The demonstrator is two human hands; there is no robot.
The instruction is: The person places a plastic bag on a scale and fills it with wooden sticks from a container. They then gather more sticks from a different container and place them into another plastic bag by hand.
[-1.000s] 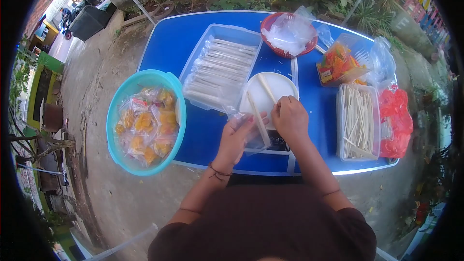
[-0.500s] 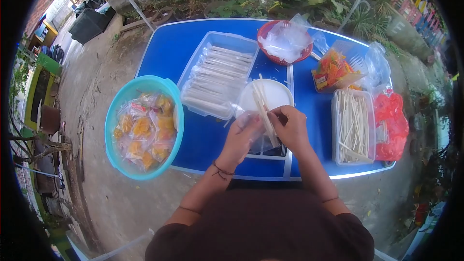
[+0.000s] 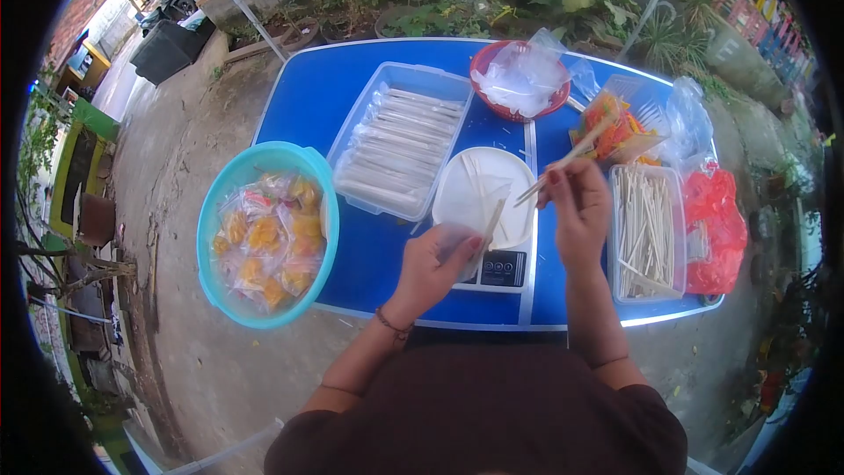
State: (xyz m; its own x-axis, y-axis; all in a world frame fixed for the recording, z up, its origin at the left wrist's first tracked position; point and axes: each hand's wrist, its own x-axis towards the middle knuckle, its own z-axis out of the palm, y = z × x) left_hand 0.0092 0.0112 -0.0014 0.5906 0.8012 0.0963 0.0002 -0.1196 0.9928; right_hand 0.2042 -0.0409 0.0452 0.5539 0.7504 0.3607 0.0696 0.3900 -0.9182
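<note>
My left hand (image 3: 426, 268) is closed on a clear plastic bag (image 3: 466, 209), with pale thin sticks (image 3: 492, 224) upright in or against it. Raised to the right, my right hand (image 3: 580, 211) pinches a few similar loose sticks (image 3: 591, 139), tilted up and away. Between and beyond both hands is a white kitchen scale with a round plate (image 3: 453, 183), on which a couple of sticks lie. A clear tub of loose sticks (image 3: 646, 233) stands just right of my right hand. Packed bags of sticks (image 3: 406, 136) fill a translucent tray (image 3: 350, 127) farther left.
A turquoise basin (image 3: 208, 251) holds several bags of orange food. Clear bags (image 3: 525, 79) sit in a red basket (image 3: 499, 107) at the back. Beside a plastic tub of orange pieces (image 3: 607, 145) is a red plastic bag (image 3: 716, 229). Everything rests on a blue folding table (image 3: 316, 79).
My hands have moved apart. The right one has gone up and right, carrying a few sticks away from the bag. My left hand keeps the bag and has shifted slightly down.
</note>
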